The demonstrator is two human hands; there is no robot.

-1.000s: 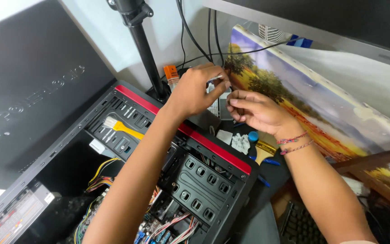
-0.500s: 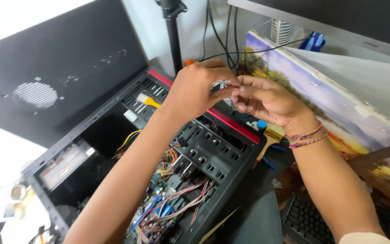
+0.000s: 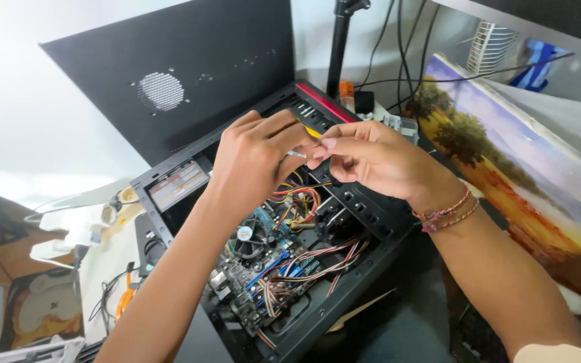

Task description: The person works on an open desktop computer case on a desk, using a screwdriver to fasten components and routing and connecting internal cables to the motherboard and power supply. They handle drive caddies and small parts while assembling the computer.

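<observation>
Head view: both hands raised over the open computer case (image 3: 371, 235), side panel (image 3: 169, 87) off and leaning at 11 o'clock. Left hand (image 3: 253, 165) and right hand (image 3: 378, 161) meeting fingertip to fingertip, pinching one small silvery part (image 3: 297, 154), too small to identify, held in the air above the wiring. Inside, at 6 o'clock from the hands: one motherboard (image 3: 263, 275), one round cooler fan (image 3: 245, 234), many coloured cables still loose. Judged midway: case opened, innards exposed, nothing closed up yet. One landscape painting (image 3: 506, 168) at 3 o'clock.
</observation>
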